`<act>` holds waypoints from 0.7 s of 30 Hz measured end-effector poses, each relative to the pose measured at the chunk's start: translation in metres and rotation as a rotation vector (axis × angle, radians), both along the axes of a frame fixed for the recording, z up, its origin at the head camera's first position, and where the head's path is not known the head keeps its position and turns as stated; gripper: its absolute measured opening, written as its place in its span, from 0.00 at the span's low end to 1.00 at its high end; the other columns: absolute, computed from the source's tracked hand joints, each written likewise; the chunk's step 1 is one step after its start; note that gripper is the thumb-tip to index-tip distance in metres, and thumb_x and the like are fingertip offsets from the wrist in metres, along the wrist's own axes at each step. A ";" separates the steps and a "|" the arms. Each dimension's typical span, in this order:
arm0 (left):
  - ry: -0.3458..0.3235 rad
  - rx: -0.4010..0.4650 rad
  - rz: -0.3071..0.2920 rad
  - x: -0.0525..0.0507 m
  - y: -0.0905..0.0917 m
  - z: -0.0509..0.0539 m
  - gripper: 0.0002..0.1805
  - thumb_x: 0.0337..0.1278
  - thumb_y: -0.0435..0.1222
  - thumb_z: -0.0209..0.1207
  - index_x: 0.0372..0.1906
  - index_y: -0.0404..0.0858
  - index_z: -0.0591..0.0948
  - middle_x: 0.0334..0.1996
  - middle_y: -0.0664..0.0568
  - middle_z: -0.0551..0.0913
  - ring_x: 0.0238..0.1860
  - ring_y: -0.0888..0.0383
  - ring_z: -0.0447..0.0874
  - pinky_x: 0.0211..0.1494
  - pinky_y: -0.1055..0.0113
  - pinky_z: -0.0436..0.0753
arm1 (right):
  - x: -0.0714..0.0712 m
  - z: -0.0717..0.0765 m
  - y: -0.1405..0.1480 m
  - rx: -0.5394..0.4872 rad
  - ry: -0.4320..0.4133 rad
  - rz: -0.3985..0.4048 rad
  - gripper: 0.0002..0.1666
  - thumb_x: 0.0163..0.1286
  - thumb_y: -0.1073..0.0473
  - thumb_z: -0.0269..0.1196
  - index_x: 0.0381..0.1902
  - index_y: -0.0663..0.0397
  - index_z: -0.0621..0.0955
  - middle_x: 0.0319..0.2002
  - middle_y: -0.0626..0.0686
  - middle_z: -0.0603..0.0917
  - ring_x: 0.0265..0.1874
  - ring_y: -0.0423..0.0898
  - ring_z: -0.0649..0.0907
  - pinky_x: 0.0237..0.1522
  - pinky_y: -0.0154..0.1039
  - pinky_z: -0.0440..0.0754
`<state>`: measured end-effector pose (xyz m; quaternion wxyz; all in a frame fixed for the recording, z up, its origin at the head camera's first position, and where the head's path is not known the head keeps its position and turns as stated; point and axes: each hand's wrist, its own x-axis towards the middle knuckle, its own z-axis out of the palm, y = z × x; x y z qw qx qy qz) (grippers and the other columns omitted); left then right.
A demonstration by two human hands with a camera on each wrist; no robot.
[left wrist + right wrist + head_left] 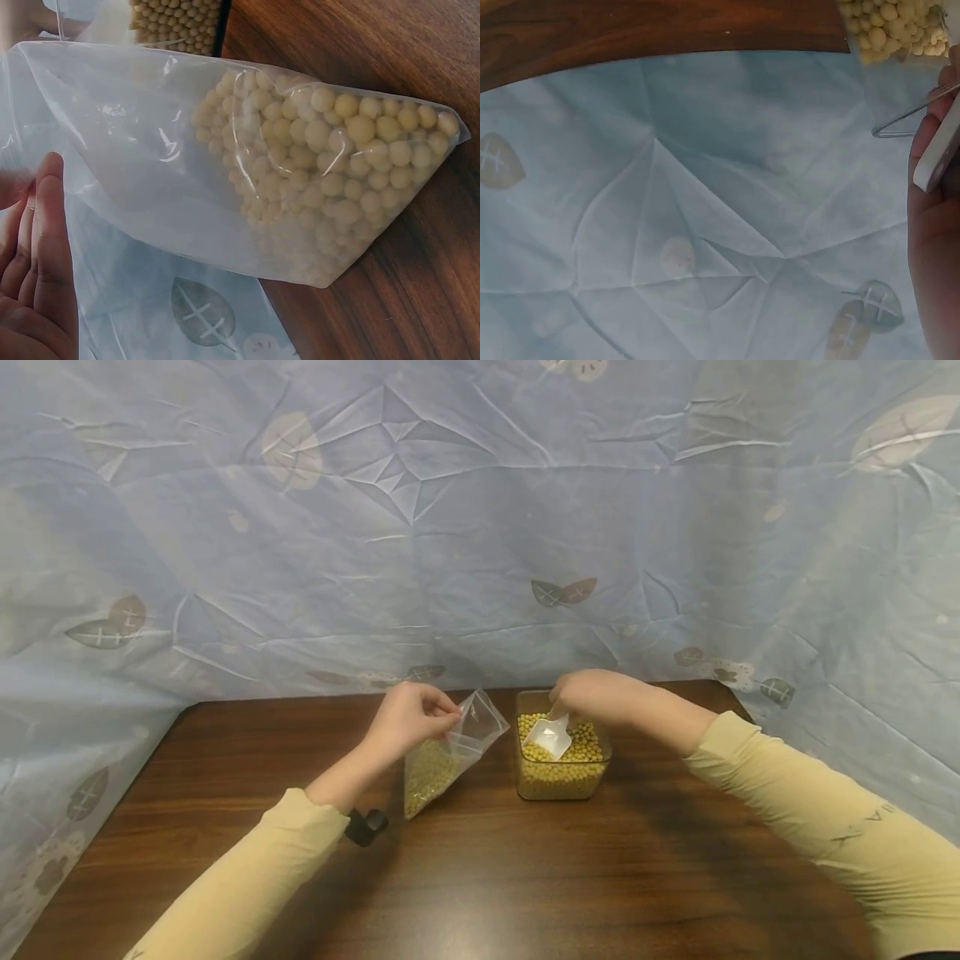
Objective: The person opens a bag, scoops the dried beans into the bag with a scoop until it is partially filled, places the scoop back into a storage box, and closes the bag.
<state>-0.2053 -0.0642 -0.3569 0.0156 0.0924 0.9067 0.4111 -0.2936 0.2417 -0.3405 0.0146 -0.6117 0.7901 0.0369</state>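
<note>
Left hand pinches plastic bag; right hand grips white scoop

Head view: left thumb and fingertips meet on the bag's upper edge. At the bag's three o'clock, near it on the wooden table, stands a clear container of soybeans; the scoop's bowl rests on them, the right hand above at one o'clock.

Left wrist view: soybeans fill the bag's three-o'clock end; the hand shows at eight o'clock.

Right wrist view: at three o'clock, fingers curl round the scoop's handle.
</note>
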 end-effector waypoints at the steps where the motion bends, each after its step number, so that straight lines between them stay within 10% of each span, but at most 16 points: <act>1: -0.002 0.002 0.002 0.000 0.000 0.000 0.06 0.65 0.34 0.70 0.41 0.35 0.92 0.35 0.43 0.94 0.28 0.57 0.93 0.31 0.70 0.84 | 0.000 -0.001 0.000 -0.002 -0.021 -0.005 0.10 0.54 0.66 0.77 0.36 0.54 0.92 0.35 0.50 0.90 0.37 0.49 0.88 0.45 0.41 0.88; 14: -0.003 0.021 0.002 -0.001 0.001 -0.002 0.05 0.65 0.33 0.70 0.40 0.34 0.92 0.35 0.43 0.94 0.28 0.57 0.92 0.34 0.70 0.86 | 0.001 -0.018 0.009 -0.042 -0.319 -0.207 0.05 0.61 0.65 0.75 0.36 0.56 0.90 0.34 0.49 0.89 0.35 0.44 0.87 0.43 0.41 0.87; 21: -0.002 0.014 0.002 -0.002 0.002 -0.002 0.05 0.64 0.33 0.70 0.40 0.34 0.92 0.35 0.43 0.94 0.28 0.55 0.93 0.34 0.69 0.87 | 0.001 -0.028 0.012 -0.059 -0.307 -0.197 0.05 0.64 0.63 0.75 0.37 0.56 0.90 0.35 0.49 0.89 0.36 0.43 0.85 0.44 0.43 0.85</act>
